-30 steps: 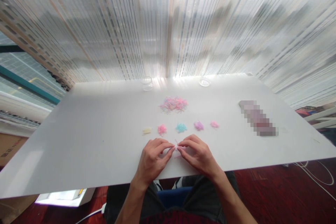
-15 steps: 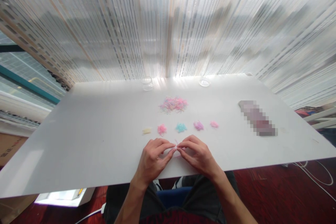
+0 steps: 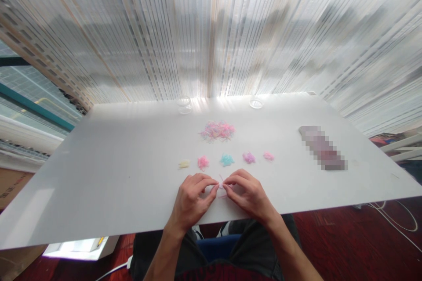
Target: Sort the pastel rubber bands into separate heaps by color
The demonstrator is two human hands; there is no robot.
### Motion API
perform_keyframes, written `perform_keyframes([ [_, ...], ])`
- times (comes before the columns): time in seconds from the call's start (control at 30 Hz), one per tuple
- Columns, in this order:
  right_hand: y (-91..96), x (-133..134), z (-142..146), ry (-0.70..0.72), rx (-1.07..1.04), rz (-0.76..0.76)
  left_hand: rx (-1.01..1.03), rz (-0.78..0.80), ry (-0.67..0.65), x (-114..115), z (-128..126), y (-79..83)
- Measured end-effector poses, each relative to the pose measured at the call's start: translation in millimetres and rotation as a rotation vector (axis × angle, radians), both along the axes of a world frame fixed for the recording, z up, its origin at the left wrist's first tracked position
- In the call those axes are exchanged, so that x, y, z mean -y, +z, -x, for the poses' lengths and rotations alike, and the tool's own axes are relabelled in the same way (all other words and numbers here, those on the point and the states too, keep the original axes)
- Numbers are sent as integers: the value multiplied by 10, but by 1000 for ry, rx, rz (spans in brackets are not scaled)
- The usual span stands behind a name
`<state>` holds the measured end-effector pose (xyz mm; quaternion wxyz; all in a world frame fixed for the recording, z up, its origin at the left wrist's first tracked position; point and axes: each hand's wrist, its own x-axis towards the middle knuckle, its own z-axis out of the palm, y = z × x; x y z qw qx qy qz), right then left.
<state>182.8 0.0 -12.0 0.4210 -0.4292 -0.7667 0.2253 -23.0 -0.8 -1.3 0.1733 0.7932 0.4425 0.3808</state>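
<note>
My left hand [image 3: 191, 199] and my right hand [image 3: 247, 193] meet fingertip to fingertip near the front edge of the white table [image 3: 115, 175]. Both pinch a small pink thread-like piece [image 3: 222, 186] between them. Just beyond the hands lies a row of small sorted tufts: yellow [image 3: 184, 163], pink [image 3: 203, 162], turquoise [image 3: 227, 160], purple [image 3: 249, 157] and another pink one [image 3: 268, 156]. Farther back sits a mixed pile of coloured pieces [image 3: 217, 131].
Two clear round dishes stand at the table's far edge, one [image 3: 184, 104] left of centre and one [image 3: 256, 103] right of it. A blurred oblong object [image 3: 323, 153] lies at the right. Striped translucent curtains hang behind. Cables lie on the dark floor [image 3: 392, 219] at right.
</note>
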Motion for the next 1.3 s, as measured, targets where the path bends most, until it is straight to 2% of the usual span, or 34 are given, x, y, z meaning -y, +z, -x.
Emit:
perform_keyframes([
  [1.3, -3, -5, 0, -31, -13, -1, 6, -8, 16, -6, 11, -21],
])
